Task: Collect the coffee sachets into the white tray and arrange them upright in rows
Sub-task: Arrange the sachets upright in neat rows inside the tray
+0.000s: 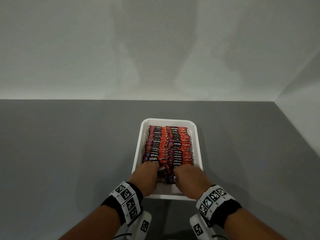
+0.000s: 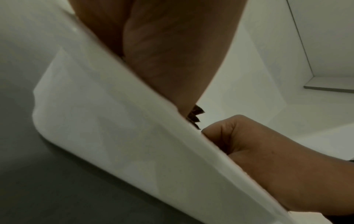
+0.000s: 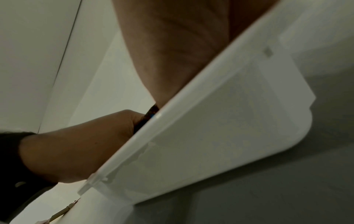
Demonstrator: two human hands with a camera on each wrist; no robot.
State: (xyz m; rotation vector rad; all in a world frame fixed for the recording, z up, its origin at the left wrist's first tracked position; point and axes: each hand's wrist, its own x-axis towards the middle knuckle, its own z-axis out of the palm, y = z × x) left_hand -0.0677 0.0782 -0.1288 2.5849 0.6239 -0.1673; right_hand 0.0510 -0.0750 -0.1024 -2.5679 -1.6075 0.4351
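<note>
**Almost full tray, last sachets going in**

Nearly all coffee sachets (image 1: 167,144) stand in two rows inside the white tray (image 1: 138,149), lower centre of the head view. Left hand (image 1: 147,177) and right hand (image 1: 187,179) curl around a loose bundle (image 1: 167,174) at the near end. Sachets look light, thin and slippery; better pinch the flat sides.

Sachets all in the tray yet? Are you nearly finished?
Nearly. Done: two rows of sachets stand upright in the tray, and none shows on the table. In hand: the left hand and right hand work at a jumbled few by the near end. Left: standing those up.
</note>
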